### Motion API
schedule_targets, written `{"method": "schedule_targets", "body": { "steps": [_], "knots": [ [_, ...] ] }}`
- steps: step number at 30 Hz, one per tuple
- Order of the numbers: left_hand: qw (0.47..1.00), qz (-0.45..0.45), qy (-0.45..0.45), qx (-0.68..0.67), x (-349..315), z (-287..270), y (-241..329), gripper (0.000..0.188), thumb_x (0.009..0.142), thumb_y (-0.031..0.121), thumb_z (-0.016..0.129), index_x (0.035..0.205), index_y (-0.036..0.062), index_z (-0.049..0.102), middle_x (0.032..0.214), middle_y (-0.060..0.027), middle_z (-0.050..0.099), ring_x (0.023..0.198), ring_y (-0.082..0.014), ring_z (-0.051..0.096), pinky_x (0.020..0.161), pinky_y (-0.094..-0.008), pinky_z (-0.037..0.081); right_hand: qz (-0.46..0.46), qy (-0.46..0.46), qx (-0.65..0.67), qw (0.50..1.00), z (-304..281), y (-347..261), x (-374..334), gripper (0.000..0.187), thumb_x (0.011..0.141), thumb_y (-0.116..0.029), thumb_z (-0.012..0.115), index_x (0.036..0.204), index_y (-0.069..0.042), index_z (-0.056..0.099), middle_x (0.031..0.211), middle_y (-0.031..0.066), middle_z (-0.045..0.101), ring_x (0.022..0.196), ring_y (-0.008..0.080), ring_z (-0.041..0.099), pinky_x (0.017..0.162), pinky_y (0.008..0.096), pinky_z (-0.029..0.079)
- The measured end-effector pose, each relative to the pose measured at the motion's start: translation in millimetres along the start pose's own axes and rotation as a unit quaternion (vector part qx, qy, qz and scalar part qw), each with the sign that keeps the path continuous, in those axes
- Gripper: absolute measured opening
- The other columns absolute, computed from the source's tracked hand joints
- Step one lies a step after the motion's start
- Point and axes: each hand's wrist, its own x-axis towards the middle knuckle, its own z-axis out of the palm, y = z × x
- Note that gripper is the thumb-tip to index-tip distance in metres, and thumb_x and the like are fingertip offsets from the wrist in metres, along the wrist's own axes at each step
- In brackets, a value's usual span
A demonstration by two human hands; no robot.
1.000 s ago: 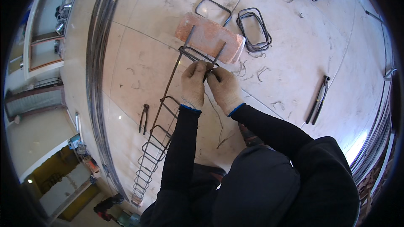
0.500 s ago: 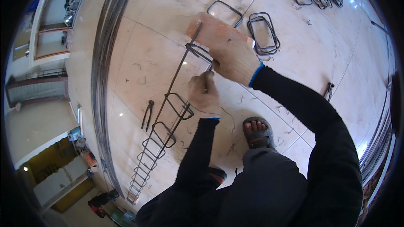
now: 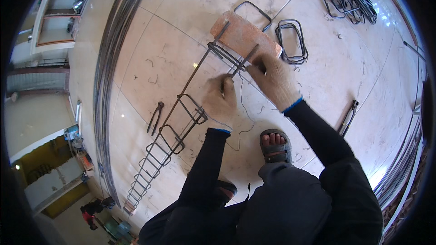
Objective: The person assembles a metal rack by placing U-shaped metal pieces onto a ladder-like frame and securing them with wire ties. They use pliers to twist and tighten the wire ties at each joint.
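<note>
A long rebar cage of steel bars and rectangular stirrups slants across the floor, its far end propped on a reddish brick. My gloved left hand is closed around the near bar, just below the end stirrup. At that stirrup's near corner, my gloved right hand has thumb and fingers bent together; whatever they pinch is too small to make out. Thin tie wire hangs from this joint and loops back toward my left wrist. A pair of pincers lies left of the cage.
Loose stirrups lie right of the brick, with a bigger pile at the far right. Long bars run along the left. Another long-handled tool lies to the right. Wire scraps dot the tiles. A person is at the lower left.
My right hand has drawn back from the brick, uncovering the bar's end and the stirrup corner. More of the looped wire shows. My left hand stays at the bar; the whole view has shifted slightly.
</note>
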Motion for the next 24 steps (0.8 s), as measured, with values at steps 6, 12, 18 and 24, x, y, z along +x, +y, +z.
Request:
{"method": "schedule_targets", "body": {
  "steps": [6,12,18,24],
  "knots": [
    [0.979,0.111,-0.172,0.019,64,-3,8,0.024,0.098,0.022,0.077,0.113,0.0046,0.081,0.105,-0.0126,0.078,0.091,-0.0261,0.073,0.085,-0.039,0.057,0.142,-0.086,0.234,0.958,71,28,-30,0.032,0.099,-0.03,0.075,0.107,0.001,0.076,0.089,0.016,0.077,0.078,0.0283,0.073,0.072,0.0377,0.057],
    [0.994,0.02,-0.063,-0.083,31,20,-12,0.014,0.09,0.011,0.082,0.103,0.0073,0.082,0.102,-0.0096,0.079,0.094,-0.0299,0.074,0.086,-0.0428,0.057,-0.152,0.003,0.075,0.986,47,54,-17,0.025,0.101,-0.022,0.067,0.102,0.002,0.071,0.08,0.0114,0.068,0.069,0.0217,0.065,0.067,0.0363,0.052],
    [0.975,0.21,0.062,0.028,-6,46,-30,0.019,0.091,0.005,0.08,0.109,0.0061,0.08,0.108,-0.0106,0.079,0.102,-0.0331,0.072,0.088,-0.0436,0.057,-0.034,-0.026,0.076,0.996,44,20,21,0.016,0.091,-0.017,0.066,0.099,-0.004,0.073,0.088,0.0209,0.071,0.085,0.0444,0.071,0.078,0.0511,0.058],
    [0.983,0.048,-0.079,-0.161,-10,12,-45,0.028,0.095,-0.003,0.07,0.122,0.0014,0.076,0.117,-0.0143,0.078,0.113,-0.0291,0.073,0.093,-0.0405,0.058,-0.033,-0.029,-0.042,0.998,49,-23,-15,0.025,0.104,-0.025,0.063,0.104,-0.003,0.074,0.094,0.0257,0.074,0.09,0.046,0.072,0.078,0.0541,0.057]
  ]
}}
